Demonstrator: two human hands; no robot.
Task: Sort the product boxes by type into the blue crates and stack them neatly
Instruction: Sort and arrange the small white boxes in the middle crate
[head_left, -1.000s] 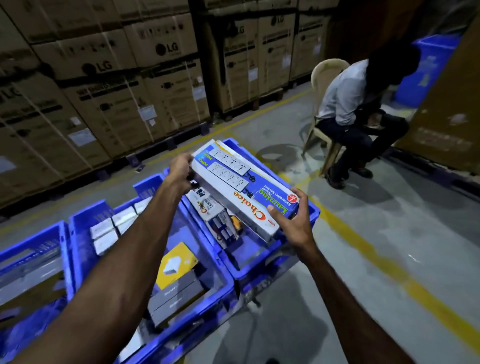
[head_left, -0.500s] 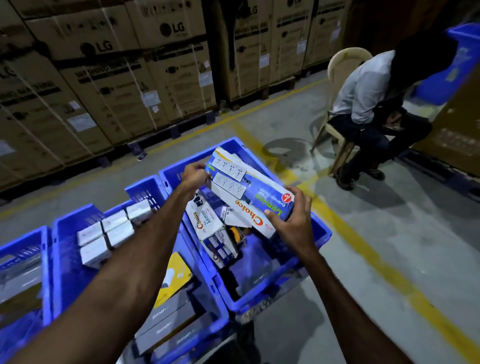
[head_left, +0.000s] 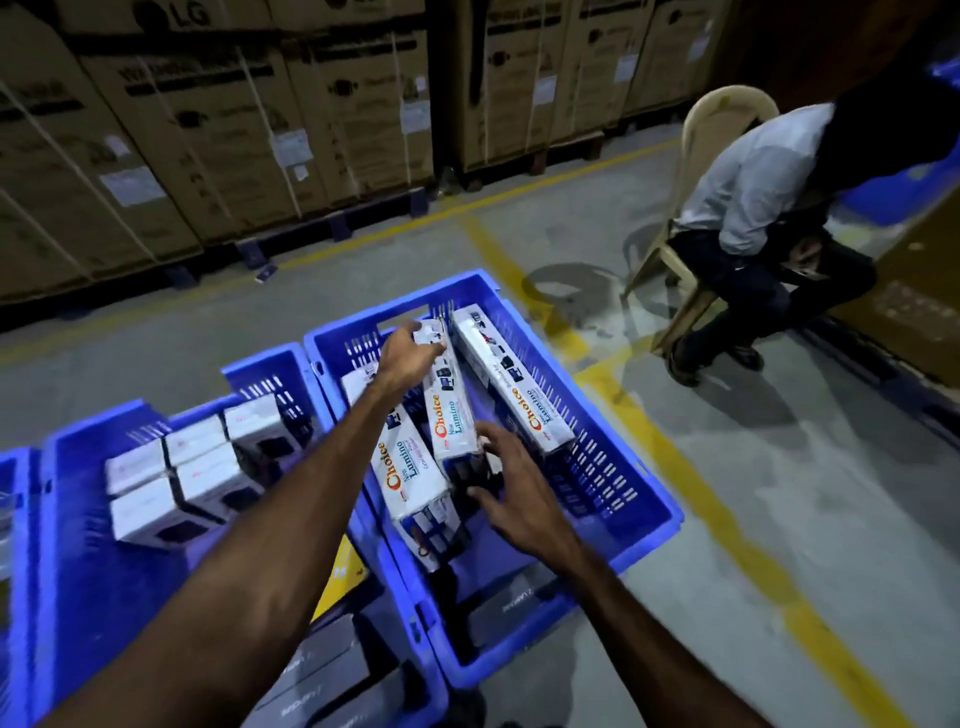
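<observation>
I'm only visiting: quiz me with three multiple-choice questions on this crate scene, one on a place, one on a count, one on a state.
1. Where do the long white Choice boxes lie?
A. on the floor
B. in the rightmost blue plastic crate
C. on the chair

2. How many long Choice boxes show their top in that crate?
A. three
B. one
C. six

3. How is the right hand?
A. a fist
B. gripping a box
C. fingers spread, open

Answers: 1 B, the crate's walls surround them. 2 A, three lie side by side. 3 C, its fingers are straight by the middle box.
</observation>
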